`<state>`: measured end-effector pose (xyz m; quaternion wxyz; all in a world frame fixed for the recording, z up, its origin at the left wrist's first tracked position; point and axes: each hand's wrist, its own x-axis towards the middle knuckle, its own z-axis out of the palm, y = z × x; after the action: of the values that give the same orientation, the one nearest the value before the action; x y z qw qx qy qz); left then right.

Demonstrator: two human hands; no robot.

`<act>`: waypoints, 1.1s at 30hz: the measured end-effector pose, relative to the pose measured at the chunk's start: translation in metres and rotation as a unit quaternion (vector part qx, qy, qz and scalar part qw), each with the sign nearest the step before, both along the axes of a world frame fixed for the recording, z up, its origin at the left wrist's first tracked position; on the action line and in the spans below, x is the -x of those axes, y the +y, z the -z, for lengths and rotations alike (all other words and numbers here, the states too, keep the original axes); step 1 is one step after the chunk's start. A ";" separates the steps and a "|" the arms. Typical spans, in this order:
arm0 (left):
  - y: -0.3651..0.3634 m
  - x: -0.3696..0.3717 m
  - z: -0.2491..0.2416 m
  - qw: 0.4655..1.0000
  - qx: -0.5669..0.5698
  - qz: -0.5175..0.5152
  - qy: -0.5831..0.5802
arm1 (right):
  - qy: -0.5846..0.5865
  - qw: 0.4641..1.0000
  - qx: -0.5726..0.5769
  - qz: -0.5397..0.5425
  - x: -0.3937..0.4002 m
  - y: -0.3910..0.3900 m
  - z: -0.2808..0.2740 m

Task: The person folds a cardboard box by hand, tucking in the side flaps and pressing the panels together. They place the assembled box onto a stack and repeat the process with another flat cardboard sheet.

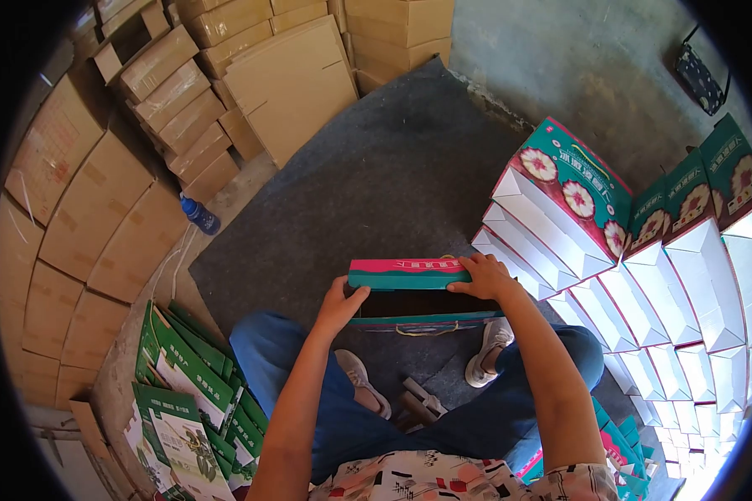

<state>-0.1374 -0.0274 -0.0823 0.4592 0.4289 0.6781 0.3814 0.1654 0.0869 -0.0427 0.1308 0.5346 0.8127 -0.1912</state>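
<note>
Between my knees stands a pink and teal cardboard gift box [409,275], with a dark gap along its top between the far panel and the near edge. My left hand [339,306] grips the left end of the far panel, thumb on the near side. At the panel's right end, my right hand [486,279] holds it in the same way, with some fingers hidden behind. A thin cord handle [426,332] shows on the box's near side. Below, between my shoes, lies a tape dispenser-like tool [423,401], only partly visible.
Stacked finished gift boxes [677,275] rise at my right. Flat green printed cartons [194,392] lie at my left, flat teal ones [622,442] by my right hip. Brown cardboard boxes [100,217] line the left and back. A blue bottle [199,215] stands beside the dark mat [342,184].
</note>
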 end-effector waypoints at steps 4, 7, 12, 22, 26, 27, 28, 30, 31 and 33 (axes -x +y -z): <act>-0.003 -0.002 -0.003 0.989 -0.068 -0.014 0.128 | -0.044 0.999 -0.001 -0.017 0.009 0.008 -0.007; -0.005 0.001 -0.020 0.971 -0.023 0.067 0.227 | -0.072 0.996 -0.037 -0.039 0.015 0.009 0.002; 0.020 -0.015 -0.075 0.935 0.018 0.158 0.316 | -0.089 0.991 -0.083 -0.056 0.025 0.008 0.015; 0.028 0.008 -0.060 0.984 0.140 0.110 -0.030 | -0.047 0.993 -0.102 -0.044 0.024 0.007 0.048; 0.022 0.004 -0.010 0.978 -0.031 0.137 0.153 | -0.041 0.992 -0.112 -0.039 0.023 0.004 0.044; 0.021 0.005 -0.002 0.950 -0.079 0.133 0.271 | -0.042 0.992 -0.112 -0.037 0.025 0.003 0.043; 0.022 0.007 0.005 0.941 -0.049 0.128 0.308 | -0.044 0.992 -0.112 -0.039 0.025 0.002 0.042; 0.027 0.004 -0.010 0.917 0.009 0.116 0.382 | -0.045 0.992 -0.114 -0.044 0.025 0.002 0.041; 0.028 0.007 -0.004 0.921 0.023 0.132 0.365 | -0.039 0.992 -0.109 -0.040 0.026 0.003 0.040; 0.033 0.012 0.018 0.928 0.049 0.167 0.329 | -0.030 0.994 -0.097 -0.030 0.026 0.002 0.039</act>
<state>-0.1495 0.0057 -0.1003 0.2879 0.6143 0.7275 0.1030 0.1394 0.0890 -0.0813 0.1083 0.5258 0.8387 -0.0912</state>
